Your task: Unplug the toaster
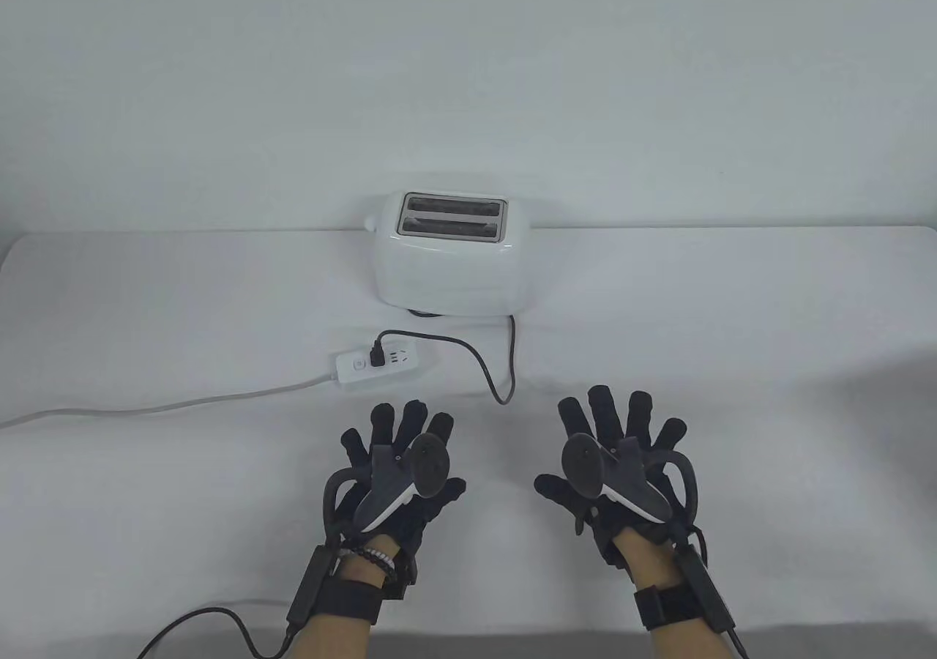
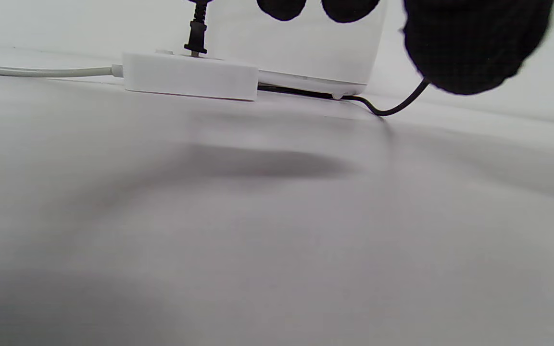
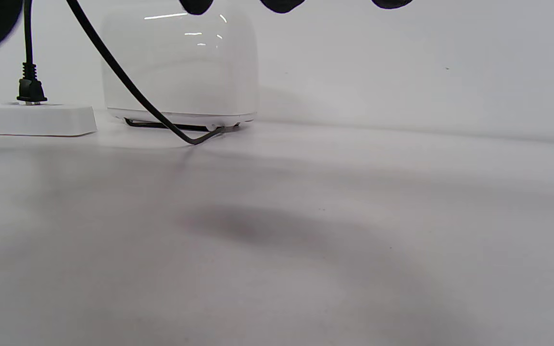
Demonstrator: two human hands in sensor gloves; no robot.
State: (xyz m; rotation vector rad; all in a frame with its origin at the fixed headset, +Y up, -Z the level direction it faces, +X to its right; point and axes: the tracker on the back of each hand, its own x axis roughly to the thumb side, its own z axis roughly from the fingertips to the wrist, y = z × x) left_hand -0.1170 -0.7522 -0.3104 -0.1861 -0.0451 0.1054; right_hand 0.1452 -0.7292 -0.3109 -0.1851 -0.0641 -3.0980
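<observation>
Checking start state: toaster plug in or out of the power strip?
In. The black plug stands seated in the white power strip, its cord running back to the toaster. Neither hand touches it.

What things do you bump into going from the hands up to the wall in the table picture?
left hand and right hand → power strip with the black plug in it → toaster.
</observation>
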